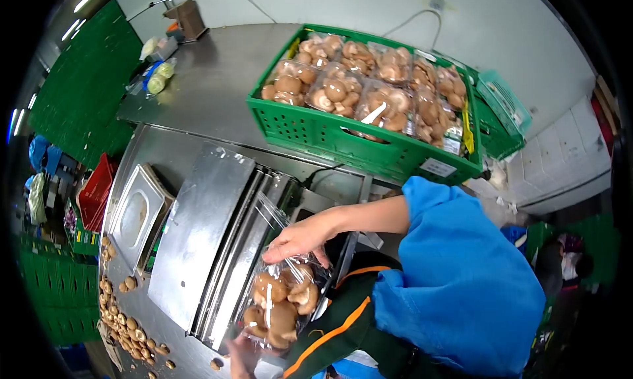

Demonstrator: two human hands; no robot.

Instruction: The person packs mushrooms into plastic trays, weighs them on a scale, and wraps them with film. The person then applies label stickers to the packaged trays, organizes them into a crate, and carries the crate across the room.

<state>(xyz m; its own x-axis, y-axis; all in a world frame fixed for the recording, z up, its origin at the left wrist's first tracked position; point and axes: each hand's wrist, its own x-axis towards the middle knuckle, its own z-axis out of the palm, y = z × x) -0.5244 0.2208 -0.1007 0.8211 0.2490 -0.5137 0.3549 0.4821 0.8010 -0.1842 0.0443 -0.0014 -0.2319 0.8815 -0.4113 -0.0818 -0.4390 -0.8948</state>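
A pack of brown mushrooms [280,306] under clear plastic film [267,211] is close against my body, at the front edge of the metal wrapping machine [201,214]. My right hand [300,237] is closed on the film at the far end of this pack, thumb and fingers pressed down on it. Loose strands of film stretch from that hand back toward the machine's rollers. Beside the near end of the pack is my left hand [242,356], smeared by motion, with its fingers hard to make out.
Behind the machine, a green crate [369,145] holds several wrapped mushroom packs. Loose mushrooms [128,329] lie along the left of the steel table [227,56]. A weighing scale [135,207] stands left of the machine. A teal basket [504,102] is at the right.
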